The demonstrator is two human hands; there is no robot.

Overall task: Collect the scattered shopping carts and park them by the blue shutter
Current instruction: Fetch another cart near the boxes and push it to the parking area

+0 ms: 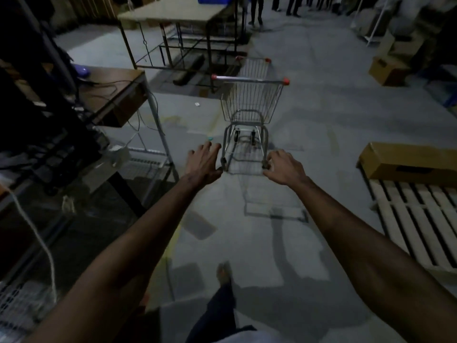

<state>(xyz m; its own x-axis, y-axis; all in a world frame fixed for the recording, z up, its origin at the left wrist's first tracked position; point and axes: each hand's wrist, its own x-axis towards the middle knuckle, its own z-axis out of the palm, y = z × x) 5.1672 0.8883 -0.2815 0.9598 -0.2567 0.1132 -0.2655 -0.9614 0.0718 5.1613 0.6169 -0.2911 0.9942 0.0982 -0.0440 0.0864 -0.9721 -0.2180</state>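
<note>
A small wire shopping cart point(249, 102) with red caps on its handle bar stands on the grey floor straight ahead, handle side toward me. Both arms are stretched out toward it. My left hand point(202, 164) has its fingers spread and holds nothing. My right hand point(284, 168) has loosely bent fingers and also holds nothing. Both hands sit short of and below the handle bar, overlapping the cart's lower frame in the picture. I cannot tell whether they touch it. No blue shutter is in view.
A metal-legged desk point(116, 95) with cables stands at left, and a metal-framed table point(173, 16) behind the cart. A cardboard box point(408, 164) lies on a wooden pallet point(420, 224) at right, with more boxes point(385, 70) further back. Several people's legs point(256, 8) show in the distance.
</note>
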